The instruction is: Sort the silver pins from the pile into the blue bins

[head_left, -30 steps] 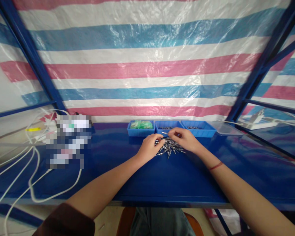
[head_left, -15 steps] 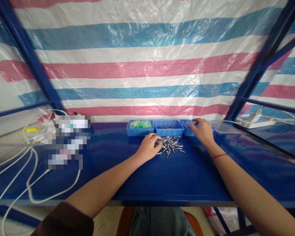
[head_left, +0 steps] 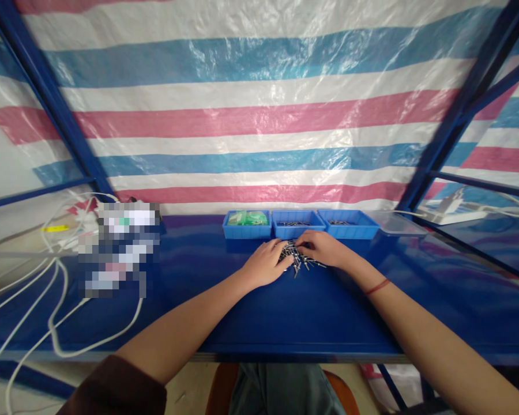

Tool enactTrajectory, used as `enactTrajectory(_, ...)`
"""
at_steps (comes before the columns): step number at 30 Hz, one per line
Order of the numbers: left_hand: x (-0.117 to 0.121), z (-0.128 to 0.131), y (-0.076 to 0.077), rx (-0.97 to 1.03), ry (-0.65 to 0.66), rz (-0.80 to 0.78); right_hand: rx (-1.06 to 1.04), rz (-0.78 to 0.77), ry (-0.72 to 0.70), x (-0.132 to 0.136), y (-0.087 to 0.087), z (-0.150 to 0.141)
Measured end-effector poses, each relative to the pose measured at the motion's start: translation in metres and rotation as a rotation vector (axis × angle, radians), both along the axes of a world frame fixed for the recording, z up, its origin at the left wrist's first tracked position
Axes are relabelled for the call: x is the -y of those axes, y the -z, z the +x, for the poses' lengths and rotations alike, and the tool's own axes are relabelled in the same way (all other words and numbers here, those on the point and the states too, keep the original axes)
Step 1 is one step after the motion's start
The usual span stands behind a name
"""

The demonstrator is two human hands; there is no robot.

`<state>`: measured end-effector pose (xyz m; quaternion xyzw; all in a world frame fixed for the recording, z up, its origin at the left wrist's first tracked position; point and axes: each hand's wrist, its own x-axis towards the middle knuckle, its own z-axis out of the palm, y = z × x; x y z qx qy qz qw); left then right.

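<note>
"Where can we pass?"
"Across the bare blue tabletop [head_left: 303, 317], lower centre, between our left forearm [head_left: 181, 324] and right forearm [head_left: 417, 328]."
"What blocks us?"
"A row of blue bins [head_left: 285, 233] at mid-frame, and white cables [head_left: 69, 354] at lower left."

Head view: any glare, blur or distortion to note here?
Head view: bright glare on the striped sheet; head view: a pixelated patch hides part of the blue table's left side; head view: blue posts splay outward, probably wide-angle distortion; head view: metal pieces too small to read finely.
</note>
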<state>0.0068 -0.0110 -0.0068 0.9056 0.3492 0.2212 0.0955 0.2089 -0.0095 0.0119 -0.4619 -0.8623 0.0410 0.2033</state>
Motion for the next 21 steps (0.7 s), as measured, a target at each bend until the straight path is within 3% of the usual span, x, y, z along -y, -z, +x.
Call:
enactTrajectory(6,0.000,0.000,-0.001,0.002,0.069,-0.021,-0.075,-0.028,-0.004,0.003,-0.006,-0.002)
enactTrajectory(12,-0.001,-0.001,-0.002,0.165,0.075,-0.017,-0.320,-0.071,0.011,0.016,-0.016,-0.011)
enactTrajectory(21,-0.006,0.002,0.000,0.325,0.051,0.001,-0.579,-0.212,-0.031,0.025,-0.016,-0.027)
